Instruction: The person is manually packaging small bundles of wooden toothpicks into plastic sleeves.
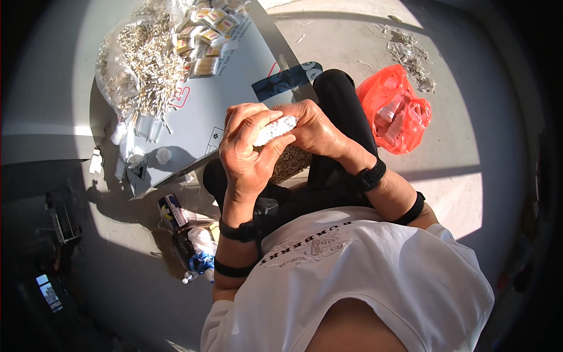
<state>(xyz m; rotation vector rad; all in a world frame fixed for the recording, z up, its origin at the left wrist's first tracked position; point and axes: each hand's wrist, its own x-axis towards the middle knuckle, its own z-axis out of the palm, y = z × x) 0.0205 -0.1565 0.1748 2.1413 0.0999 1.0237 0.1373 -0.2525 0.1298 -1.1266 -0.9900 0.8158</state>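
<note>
Swab bundle (275,130): white, oblong, bumpy, speckled grey, tightly packed

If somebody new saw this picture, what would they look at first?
Probably the bright red plastic bag, sitting on the floor to the right. Next might come the white bundle in the middle, held between the left hand and the right hand. The big heap of cotton swabs on the grey tabletop, upper left, stands out too.

I see a left hand (246,149) and right hand (319,130) gripping a white bundle (274,131), red bag (394,111) floorside
</note>
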